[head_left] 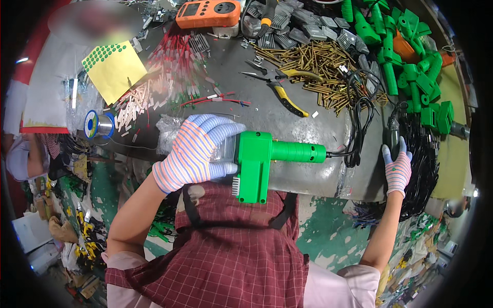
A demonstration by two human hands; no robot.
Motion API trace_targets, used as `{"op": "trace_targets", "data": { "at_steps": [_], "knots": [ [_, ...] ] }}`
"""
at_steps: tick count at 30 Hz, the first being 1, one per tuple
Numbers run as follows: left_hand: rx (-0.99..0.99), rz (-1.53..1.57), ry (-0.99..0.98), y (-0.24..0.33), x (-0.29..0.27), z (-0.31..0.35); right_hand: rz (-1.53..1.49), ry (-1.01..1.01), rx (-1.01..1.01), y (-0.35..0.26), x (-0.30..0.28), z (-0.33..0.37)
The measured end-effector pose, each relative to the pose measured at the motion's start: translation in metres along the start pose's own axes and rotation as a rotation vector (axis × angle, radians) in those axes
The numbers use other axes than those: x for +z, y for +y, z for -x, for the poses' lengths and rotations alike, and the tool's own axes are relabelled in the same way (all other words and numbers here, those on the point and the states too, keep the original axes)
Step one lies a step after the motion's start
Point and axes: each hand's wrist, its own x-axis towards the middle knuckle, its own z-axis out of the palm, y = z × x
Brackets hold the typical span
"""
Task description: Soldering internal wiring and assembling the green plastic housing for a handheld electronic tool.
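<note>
A bright green plastic tool housing with a round barrel-shaped handle is held at the near edge of the dark grey metal worktable, right above the red checked apron. The left hand, in a striped knit glove, is wrapped around the housing's left end, fingers curled shut on it. A black power cord is seen coming out of the barrel's right end and looping over the table. The right hand, gloved the same way, is laid on a black object at the table's right edge, next to a bundle of black cables; how tight the fingers are can't really be told. Further back, yellow-handled pliers are lying beside a heap of brass pins, and a pile of green plastic housings is stacked at the right.
</note>
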Motion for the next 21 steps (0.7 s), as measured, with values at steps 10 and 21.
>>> {"op": "trace_targets", "data": {
  "at_steps": [10,21],
  "knots": [
    [0.021,-0.013,0.028,0.0,0.0,0.0,-1.333,-0.044,0.04,0.041,0.008,0.021],
    [0.016,-0.036,0.053,0.002,0.002,0.002,-2.885,-0.065,0.288,-0.117,-0.084,0.064]
  ]
}}
